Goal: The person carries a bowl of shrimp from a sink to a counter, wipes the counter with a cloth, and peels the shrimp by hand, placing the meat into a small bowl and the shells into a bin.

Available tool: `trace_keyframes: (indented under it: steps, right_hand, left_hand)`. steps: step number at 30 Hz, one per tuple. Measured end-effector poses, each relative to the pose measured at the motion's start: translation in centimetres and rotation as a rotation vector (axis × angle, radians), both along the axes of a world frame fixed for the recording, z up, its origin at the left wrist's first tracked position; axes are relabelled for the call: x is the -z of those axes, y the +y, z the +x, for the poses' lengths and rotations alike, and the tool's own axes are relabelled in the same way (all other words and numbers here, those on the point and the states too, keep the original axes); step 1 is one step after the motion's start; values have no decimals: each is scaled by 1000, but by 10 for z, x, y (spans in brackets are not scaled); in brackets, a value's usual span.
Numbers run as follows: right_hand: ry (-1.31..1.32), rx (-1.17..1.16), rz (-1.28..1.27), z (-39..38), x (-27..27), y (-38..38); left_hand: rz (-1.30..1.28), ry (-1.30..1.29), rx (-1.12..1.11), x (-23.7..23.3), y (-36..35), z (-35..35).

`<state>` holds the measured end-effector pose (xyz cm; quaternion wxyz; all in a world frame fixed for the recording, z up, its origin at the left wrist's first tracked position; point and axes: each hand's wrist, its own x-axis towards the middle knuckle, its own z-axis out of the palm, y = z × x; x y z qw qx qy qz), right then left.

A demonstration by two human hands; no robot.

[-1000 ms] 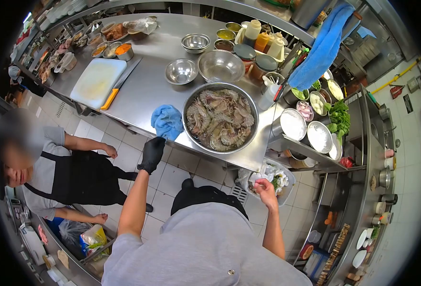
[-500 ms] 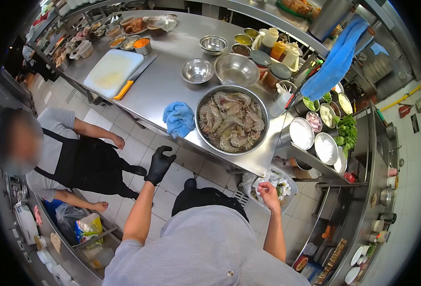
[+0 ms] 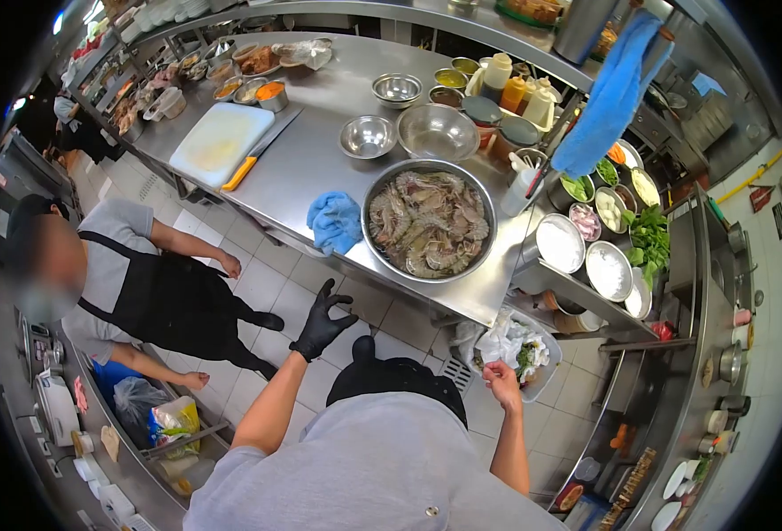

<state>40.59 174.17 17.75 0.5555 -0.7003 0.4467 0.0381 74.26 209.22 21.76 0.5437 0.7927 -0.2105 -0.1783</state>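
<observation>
The left hand (image 3: 323, 319) is seen at lower centre of the frame, covered by a black glove and raised over the pale tiled floor (image 3: 267, 274). Its fingers (image 3: 327, 293) are spread wide and nothing is gripped. It is held just short of the desk edge, below a crumpled blue cloth (image 3: 336, 221) that lies bunched and soft at that edge.

The right hand (image 3: 501, 382) is bare and is found lower right of centre. Its fingers are curled in loosely towards the palm; whether anything is pinched between them cannot be told. It is held just beside a waste bin (image 3: 546, 341) lined with wrinkled clear plastic and filled with scraps, tucked under the desk.

On the brushed stainless steel desk (image 3: 311, 168), right of the cloth and touching it, a large round steel bowl (image 3: 488, 232) is set, filled with wet, grey-brown raw prawns (image 3: 426, 221). Above it in the frame two empty steel bowls are placed side by side, a small one (image 3: 367, 135) and a wider one (image 3: 438, 131). Towards the upper left a white rectangular cutting board (image 3: 221, 142) is laid flat, with an orange-handled knife (image 3: 258, 150) lying along its right edge. A long blue towel (image 3: 612, 88) is hung at the upper right.

At the left of the frame a co-worker (image 3: 143, 292) in a grey shirt and black apron is seen standing on the tiles.
</observation>
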Motion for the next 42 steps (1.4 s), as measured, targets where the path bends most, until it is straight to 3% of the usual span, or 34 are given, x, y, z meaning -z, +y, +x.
trace_keyframes:
  steps: [4,5,11,20,26,33,42]
  right_hand:
    - [-7,84,40,-32,11,-3]
    - [-12,100,51,-41,13,-4]
    - [2,182,117,-95,30,-14]
    - [262,189,252,-191,93,-24]
    - [482,205,204,-277,123,-18]
    - [456,269,226,-349,126,-6]
    - [461,225,92,-420,67,9]
  left_hand:
    - [-33,236,46,-32,-21,-27]
    - [-30,145,136,-18,-22,-28]
    - [31,262,159,-19,-46,-72]
    - [175,239,157,5,-23,-153]
    - [151,244,142,12,3,-192]
    - [213,168,119,20,28,-238]
    - [192,238,89,88,67,-345]
